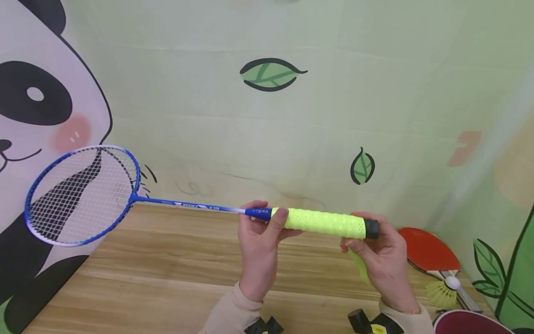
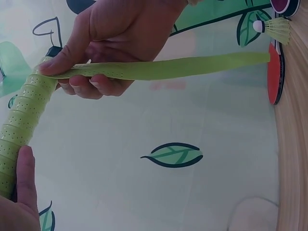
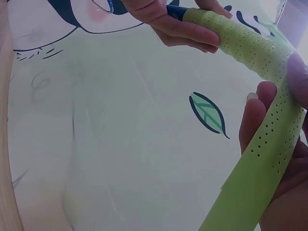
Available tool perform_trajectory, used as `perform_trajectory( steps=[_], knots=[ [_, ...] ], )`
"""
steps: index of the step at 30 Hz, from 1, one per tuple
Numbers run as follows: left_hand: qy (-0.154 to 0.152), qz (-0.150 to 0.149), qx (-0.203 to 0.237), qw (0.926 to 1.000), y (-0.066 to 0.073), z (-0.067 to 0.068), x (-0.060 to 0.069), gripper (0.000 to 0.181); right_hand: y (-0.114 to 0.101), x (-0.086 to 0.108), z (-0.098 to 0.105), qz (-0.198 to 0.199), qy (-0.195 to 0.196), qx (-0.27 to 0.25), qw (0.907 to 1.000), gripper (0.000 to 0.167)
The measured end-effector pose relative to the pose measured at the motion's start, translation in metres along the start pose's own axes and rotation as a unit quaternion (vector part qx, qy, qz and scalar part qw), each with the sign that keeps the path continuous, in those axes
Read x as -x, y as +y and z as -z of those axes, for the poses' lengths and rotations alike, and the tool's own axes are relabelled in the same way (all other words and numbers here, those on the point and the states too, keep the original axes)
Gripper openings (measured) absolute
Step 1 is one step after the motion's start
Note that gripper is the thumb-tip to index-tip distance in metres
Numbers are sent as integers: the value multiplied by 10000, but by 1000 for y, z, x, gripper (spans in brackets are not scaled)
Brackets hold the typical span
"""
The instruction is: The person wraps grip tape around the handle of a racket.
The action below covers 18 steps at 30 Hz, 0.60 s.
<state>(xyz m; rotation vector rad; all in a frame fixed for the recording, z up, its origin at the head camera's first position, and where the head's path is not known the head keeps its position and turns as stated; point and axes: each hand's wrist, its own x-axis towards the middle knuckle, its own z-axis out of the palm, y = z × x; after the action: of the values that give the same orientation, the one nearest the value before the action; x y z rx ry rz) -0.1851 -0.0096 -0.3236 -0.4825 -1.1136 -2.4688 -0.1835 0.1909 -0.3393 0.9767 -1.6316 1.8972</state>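
Note:
A blue and white badminton racket (image 1: 208, 207) is held level above the table, its strung head at the left. Neon yellow perforated grip tape (image 1: 321, 222) covers most of its handle in overlapping turns, and a black butt cap (image 1: 371, 228) shows at the end. My left hand (image 1: 260, 246) grips the handle near the blue cone, thumb on top. At the butt end, my right hand (image 1: 385, 264) pinches the tape between thumb and fingers. From there a loose tail of tape (image 2: 192, 67) hangs free, seen full length in the left wrist view.
On the wooden table (image 1: 167, 278) at the right lie a red table tennis paddle (image 1: 429, 250) and a yellow shuttlecock (image 1: 444, 292). A dark red round container (image 1: 471, 324) stands at the lower right. A printed panda backdrop (image 1: 208, 116) rises behind the table.

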Motion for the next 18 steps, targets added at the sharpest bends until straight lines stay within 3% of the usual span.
perform_trajectory(
  steps=[3, 10, 18],
  knots=[
    [-53, 41, 71, 10000, 0, 1, 1, 38, -2, 1, -2, -169, 84, 153, 9997, 39],
    [-905, -56, 888, 9919, -1, 2, 1, 51, -6, 0, -3, -634, 334, 516, 9961, 36],
    [-985, -286, 702, 9922, -2, 4, 2, 42, -8, 1, 0, -843, 277, 688, 9937, 38]
  ],
)
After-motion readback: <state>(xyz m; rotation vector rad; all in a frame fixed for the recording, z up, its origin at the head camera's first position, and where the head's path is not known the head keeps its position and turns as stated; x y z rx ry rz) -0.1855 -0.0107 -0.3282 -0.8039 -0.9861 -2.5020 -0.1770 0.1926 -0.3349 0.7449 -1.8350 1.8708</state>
